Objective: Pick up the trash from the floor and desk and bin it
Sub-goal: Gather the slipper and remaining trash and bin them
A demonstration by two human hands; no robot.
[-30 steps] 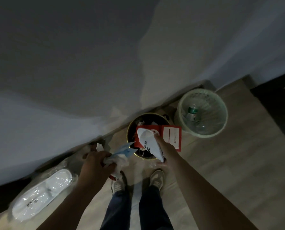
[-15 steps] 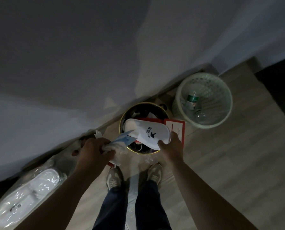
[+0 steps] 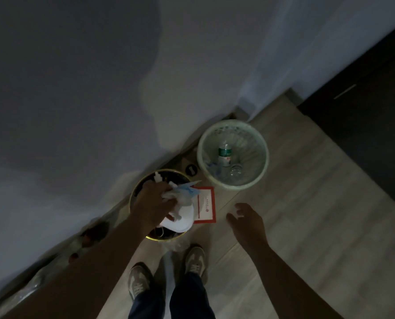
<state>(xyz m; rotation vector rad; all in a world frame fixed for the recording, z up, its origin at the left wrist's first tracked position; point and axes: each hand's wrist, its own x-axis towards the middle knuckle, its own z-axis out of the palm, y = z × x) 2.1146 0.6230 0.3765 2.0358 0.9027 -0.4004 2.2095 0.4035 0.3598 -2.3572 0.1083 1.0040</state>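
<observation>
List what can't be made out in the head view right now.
- Inside of the gold-rimmed bin: mostly hidden by the left hand, its crumpled wrappers and the white slipper.
- Print on the red-bordered card: too small and dim.
- Items along the wall: blurred, dark, partly behind the left forearm.
- Green mesh basket: beyond a bottle, contents unclear.
- Right hand: palm side hidden.

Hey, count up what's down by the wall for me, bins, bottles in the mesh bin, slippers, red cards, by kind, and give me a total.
Bins: 2, the dark gold-rimmed bin and the pale mesh bin
Bottles visible in the mesh bin: 1, a plastic bottle
Slippers: 1, a white slipper atop the dark bin
Red cards: 1, a red-bordered card
Total: 5
</observation>
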